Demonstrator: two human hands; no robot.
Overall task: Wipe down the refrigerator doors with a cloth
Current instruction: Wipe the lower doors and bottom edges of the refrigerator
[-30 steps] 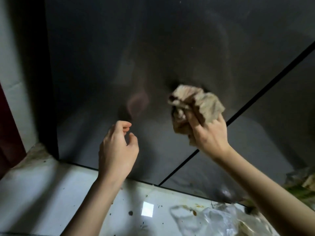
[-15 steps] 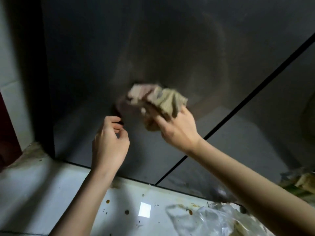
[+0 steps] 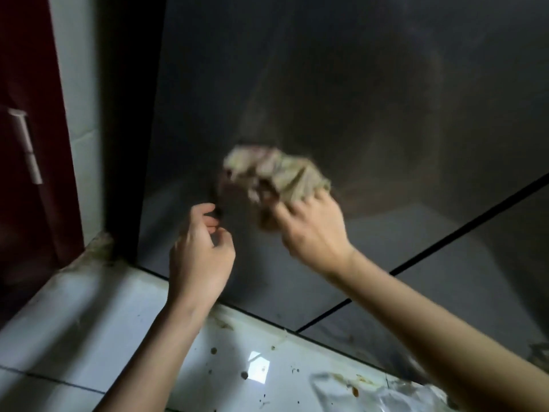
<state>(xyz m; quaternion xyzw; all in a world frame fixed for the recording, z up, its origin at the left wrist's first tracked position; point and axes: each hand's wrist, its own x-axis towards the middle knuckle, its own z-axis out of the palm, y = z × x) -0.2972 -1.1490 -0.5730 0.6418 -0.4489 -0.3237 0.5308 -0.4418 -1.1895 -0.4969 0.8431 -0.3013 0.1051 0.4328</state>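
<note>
One cloth (image 3: pixel 279 176) further left, two hands (image 3: pixel 199 257) (image 3: pixel 312 233)

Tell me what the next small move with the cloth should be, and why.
Probably sweep the cloth left to the door's edge. The right hand grips it bunched against the refrigerator's left door, mid-panel, and a strip of door lies between it and that edge. The left hand hovers empty just below that path.
</note>
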